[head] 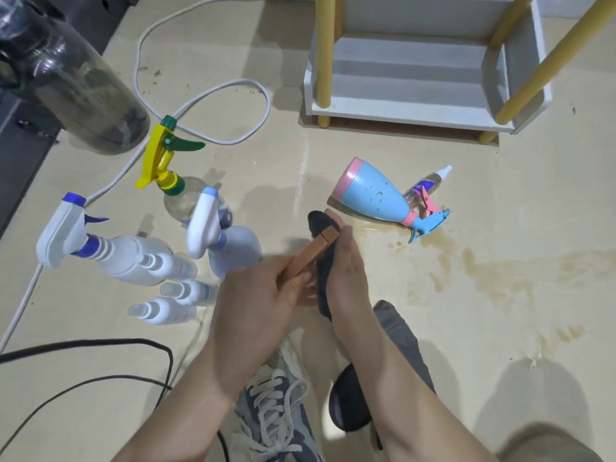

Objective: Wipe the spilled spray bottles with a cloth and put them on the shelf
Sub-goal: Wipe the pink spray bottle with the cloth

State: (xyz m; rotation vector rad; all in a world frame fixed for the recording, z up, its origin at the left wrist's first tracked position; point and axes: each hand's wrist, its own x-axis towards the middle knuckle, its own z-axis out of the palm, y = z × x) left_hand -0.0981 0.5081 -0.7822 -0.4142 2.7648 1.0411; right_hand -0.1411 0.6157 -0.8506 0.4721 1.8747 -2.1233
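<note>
- While the left hand (253, 295) grips the lower end of a slim brown bottle (315, 250) with its fingers curled round it, the right hand (346, 271) holds a dark cloth (318, 223) closed over the bottle's upper end.
- The brown bottle is in the air between both hands, tilted away from the person, above the floor. It is not on the shelf (400, 111).
- Step, as I judge it: wiping this bottle.
- The left grip should stay firm and low so the cloth can run the full length.
- The bottle should be turned between strokes so every side gets wiped.
- The top end is hidden under the cloth, so I cannot tell whether it is clean.
- The part under the left fingers needs a re-grip higher up and then a wipe.
- The bottle is probably wet and slick, so squeeze it rather than pinch it.
- The shelf stands ahead to the right, well apart, so placing the bottle calls for a reach forward.
- A blue-and-pink bottle (373, 195) lies on its side at the edge of the brownish spill (483, 275), with a small clear bottle (426, 185) just beside it.
- The cloth's hanging end should stay out of that spill.
- White bottles (133, 258) stand upright at the left, off the spill.
</note>
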